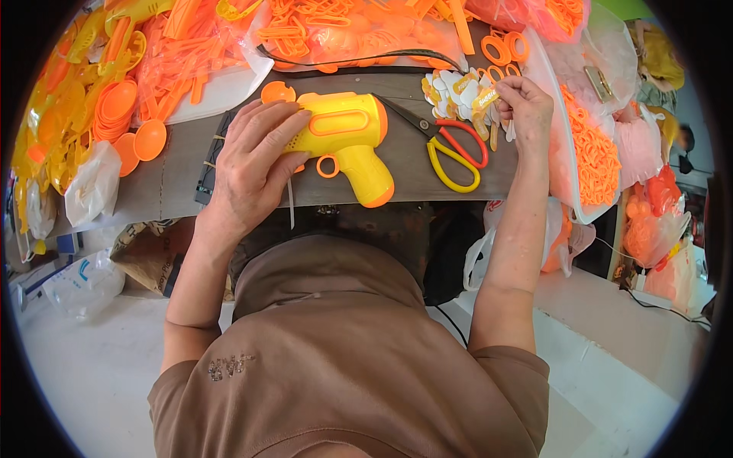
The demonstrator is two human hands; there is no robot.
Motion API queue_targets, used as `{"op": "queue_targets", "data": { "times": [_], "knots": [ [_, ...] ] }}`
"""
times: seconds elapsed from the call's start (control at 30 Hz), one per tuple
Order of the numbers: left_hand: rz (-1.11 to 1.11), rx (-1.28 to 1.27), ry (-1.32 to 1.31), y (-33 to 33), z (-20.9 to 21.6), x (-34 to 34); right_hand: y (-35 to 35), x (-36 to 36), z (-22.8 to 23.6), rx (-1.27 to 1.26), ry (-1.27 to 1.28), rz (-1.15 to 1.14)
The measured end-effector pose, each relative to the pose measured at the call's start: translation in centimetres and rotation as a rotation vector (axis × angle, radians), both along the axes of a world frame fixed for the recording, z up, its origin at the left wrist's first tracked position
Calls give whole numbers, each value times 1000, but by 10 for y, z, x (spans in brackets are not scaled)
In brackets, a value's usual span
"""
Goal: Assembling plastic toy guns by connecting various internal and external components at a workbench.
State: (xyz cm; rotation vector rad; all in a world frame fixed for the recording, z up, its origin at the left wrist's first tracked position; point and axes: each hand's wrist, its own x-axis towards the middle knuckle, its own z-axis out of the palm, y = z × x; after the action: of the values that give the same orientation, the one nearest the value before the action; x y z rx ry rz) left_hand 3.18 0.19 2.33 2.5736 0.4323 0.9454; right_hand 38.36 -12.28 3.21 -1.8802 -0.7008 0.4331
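Note:
On the grey table lies a yellow toy gun [347, 145] with orange trim, its grip pointing toward me. My left hand [256, 156] is wrapped over the barrel end at the gun's left, thumb below and fingers on top. An orange round cup-like piece [278, 92] shows just beyond those fingers. My right hand [528, 111] pinches a small yellow-and-white printed sticker [485, 98] between thumb and fingertips. This sticker is above a loose pile of similar white and yellow stickers [450, 91]. Scissors [456, 156] with one red and one yellow handle loop lie between the gun and the pile.
Clear bags of orange plastic parts [336, 34] line the table's back. Yellow parts and orange discs [150, 140] heap up at left. A white-rimmed bin of small orange rings [592, 153] stands at right. Orange rings [498, 52] lie behind the stickers.

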Motion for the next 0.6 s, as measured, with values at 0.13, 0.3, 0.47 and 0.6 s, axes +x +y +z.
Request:
{"op": "queue_targets", "data": {
  "times": [0.13,0.3,0.47,0.6],
  "knots": [
    [-7,-25,-10,1,0,0,-1,3,1,-19,-140,-26],
    [51,13,-50,0,7,-1,4,-4,8,109,-123,-51],
    [46,16,-142,-4,19,-1,0,8,-11,-239,-367,14],
    [44,29,-129,-8,17,0,-4,19,-38,-300,-369,52]
  ]
}}
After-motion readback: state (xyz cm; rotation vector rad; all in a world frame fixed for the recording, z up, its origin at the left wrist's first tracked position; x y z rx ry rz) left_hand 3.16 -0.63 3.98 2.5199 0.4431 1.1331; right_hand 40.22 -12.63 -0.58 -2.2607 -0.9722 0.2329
